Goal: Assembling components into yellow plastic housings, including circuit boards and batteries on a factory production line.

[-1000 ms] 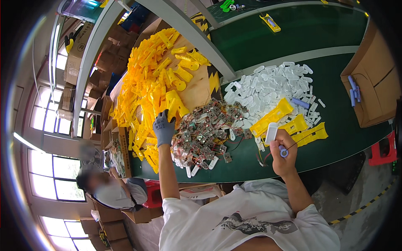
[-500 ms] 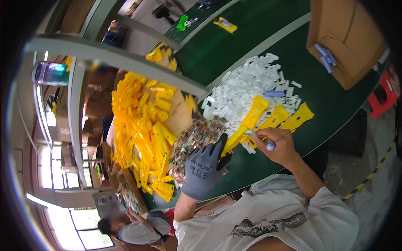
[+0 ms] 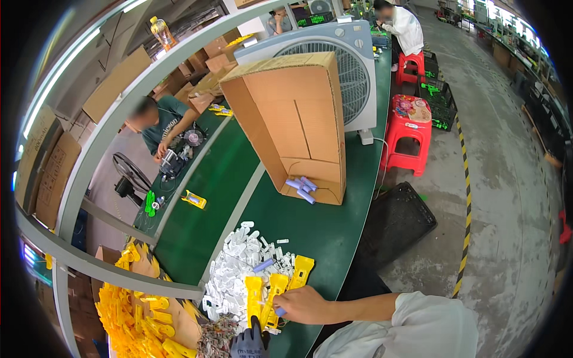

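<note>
My left hand (image 3: 249,345), in a grey-blue glove with dark fingertips, is closed on the lower end of a long yellow plastic housing (image 3: 253,295); the bottom edge cuts off part of it. My bare right hand (image 3: 303,305) is curled just beside it, with a purple cylindrical battery cell (image 3: 280,311) at its fingers. Two more yellow housings, a middle one (image 3: 277,284) and a right one (image 3: 302,270), lie side by side against a heap of small white plastic parts (image 3: 230,271). Another purple cell (image 3: 263,265) rests on that heap.
A cardboard box (image 3: 286,119) standing on its side holds several purple cells (image 3: 302,186). Behind it is a box fan (image 3: 358,77). Yellow housings (image 3: 128,319) are piled left, near wired small parts (image 3: 216,337). A grey frame (image 3: 137,283) crosses the left. A co-worker (image 3: 164,128) sits opposite.
The view has swung up and to the right, bringing the fan, stools and co-workers in. Both hands now appear lower, still at the yellow housings.
</note>
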Available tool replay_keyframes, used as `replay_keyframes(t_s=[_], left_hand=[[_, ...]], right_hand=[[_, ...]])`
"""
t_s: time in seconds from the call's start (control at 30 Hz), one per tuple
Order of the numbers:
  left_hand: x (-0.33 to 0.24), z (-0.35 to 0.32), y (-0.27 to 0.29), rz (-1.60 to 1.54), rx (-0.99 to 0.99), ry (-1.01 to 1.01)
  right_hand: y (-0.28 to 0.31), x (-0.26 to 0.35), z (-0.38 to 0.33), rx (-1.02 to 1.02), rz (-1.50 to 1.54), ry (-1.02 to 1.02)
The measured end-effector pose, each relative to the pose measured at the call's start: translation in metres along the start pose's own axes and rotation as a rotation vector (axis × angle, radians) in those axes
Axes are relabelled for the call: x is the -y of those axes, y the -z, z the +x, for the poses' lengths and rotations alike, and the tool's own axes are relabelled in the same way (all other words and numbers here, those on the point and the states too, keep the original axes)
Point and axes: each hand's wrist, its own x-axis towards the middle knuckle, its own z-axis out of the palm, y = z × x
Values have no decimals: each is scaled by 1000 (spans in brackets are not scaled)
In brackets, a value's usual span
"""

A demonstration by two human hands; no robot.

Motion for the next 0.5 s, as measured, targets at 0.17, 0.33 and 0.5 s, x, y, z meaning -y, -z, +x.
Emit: replay_keyframes(t_s=[0.17, 0.33, 0.5], left_hand=[[3, -9, 5, -586, -123, 66], [-6, -9, 16, -687, -51, -47], [4, -8, -2, -773, 19, -80]], right_hand=[[17, -9, -13, -330, 223, 215], [41, -20, -19, 473, 971, 41], [30, -26, -25, 690, 941, -24]])
